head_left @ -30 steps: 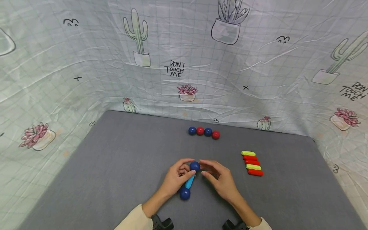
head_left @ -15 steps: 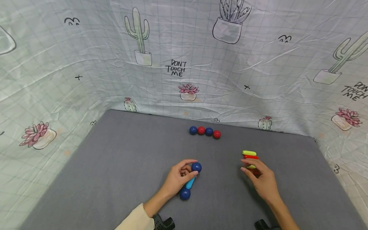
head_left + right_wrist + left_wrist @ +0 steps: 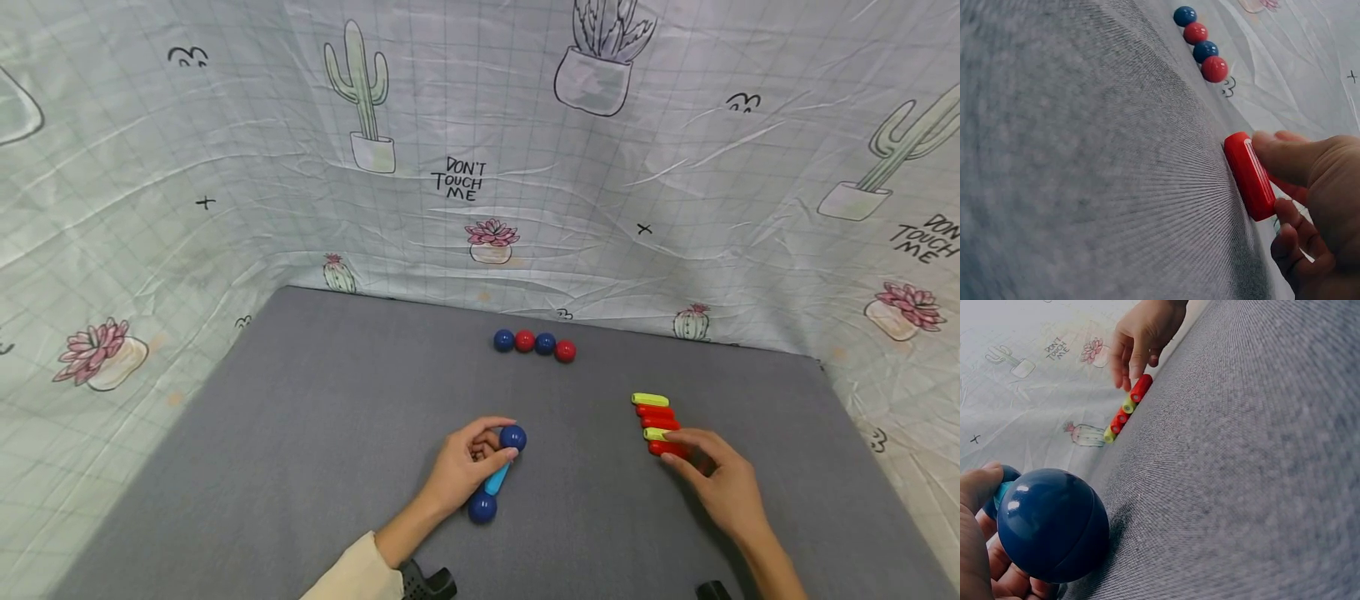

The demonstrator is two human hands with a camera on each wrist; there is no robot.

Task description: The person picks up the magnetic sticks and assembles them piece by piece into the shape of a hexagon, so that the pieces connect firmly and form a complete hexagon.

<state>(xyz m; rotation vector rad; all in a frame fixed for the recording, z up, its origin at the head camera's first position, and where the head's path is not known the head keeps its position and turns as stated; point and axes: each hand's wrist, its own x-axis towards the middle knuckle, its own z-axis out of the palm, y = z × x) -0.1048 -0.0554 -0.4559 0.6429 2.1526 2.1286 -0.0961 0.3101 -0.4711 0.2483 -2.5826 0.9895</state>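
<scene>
The head camera looked from above the 6 o'clock side of the desk [image 3: 337, 375], forward and down toward 12 o'clock, far enough back to fit the cloth [image 3: 262, 125], the left hand [image 3: 463, 467] and the right hand [image 3: 727, 487].

The left wrist camera sat low and rolled sideways, desk filling its 3 o'clock side. It faced across toward the sticks [image 3: 1124, 410] at 11 o'clock, with a ball [image 3: 1054, 525] very close at 8 o'clock.

The right wrist camera, also low and rolled, had desk at 9 o'clock, a red stick [image 3: 1249, 178] close at 3 to 4 o'clock and the ball row [image 3: 1205, 51] farther off at 1 o'clock.

Head and left wrist shared all the sticks; head and right wrist, the ball row; both wrists, the right hand.
</scene>
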